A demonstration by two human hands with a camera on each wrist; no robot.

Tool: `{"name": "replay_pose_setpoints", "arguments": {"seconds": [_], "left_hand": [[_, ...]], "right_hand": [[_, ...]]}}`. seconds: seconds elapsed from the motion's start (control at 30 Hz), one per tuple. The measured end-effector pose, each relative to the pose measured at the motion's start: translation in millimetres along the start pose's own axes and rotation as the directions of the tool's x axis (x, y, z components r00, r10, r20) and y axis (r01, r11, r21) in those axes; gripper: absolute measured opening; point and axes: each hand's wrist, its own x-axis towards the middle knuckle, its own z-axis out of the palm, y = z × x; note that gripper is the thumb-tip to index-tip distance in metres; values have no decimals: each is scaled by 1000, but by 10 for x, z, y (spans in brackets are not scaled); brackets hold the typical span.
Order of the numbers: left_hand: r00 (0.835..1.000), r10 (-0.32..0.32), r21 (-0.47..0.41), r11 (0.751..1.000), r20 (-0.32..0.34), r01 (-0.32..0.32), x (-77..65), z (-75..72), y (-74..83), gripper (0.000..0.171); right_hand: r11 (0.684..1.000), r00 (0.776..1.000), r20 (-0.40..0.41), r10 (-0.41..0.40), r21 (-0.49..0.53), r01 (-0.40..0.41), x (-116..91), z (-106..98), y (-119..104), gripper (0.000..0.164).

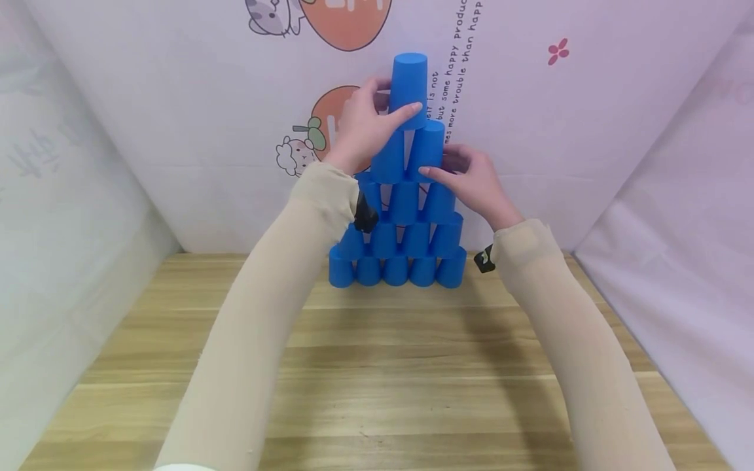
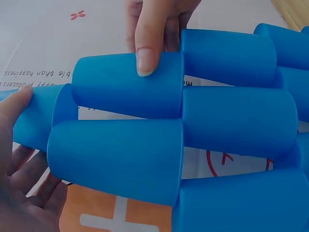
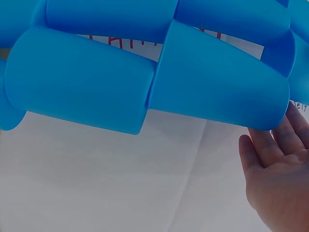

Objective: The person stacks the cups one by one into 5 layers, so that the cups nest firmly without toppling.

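Blue cups stand upside down in a pyramid against the back wall. At its peak, my left hand (image 1: 365, 127) grips the top cup (image 1: 410, 82), thumb in front and fingers behind. That cup's rim meets the two cups below; whether its weight rests on them I cannot tell. My right hand (image 1: 476, 178) holds the right-hand cup (image 1: 428, 147) of the row beneath, its thumb on the front, also seen on the cup (image 2: 123, 89) in the left wrist view. In the right wrist view, fingers (image 3: 263, 145) lie at the narrow end of a cup (image 3: 217, 79).
A wood-grain table (image 1: 377, 379) carries the pyramid, whose bottom row includes a cup (image 1: 395, 271) in the middle. Behind stands a white printed sheet (image 1: 512, 85). White side sheets (image 1: 76, 163) flank the table.
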Motion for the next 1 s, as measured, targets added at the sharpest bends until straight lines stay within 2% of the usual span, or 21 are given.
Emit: {"name": "replay_pose_setpoints", "arguments": {"seconds": [0.3,0.5,1.0], "left_hand": [[1000,-7,-27,1000,18,7,15,58,-19,76],[1000,3,-39,999,17,-2,-12,45,-24,79],[998,-11,-8,1000,-60,11,-167,-215,-138,78]], "right_hand": [[1000,1000,4,-1,0,1,-27,20,-6,84],[1000,1000,8,2,8,-2,-36,16,-5,84],[1000,1000,6,2,20,-2,-52,29,16,82]]}}
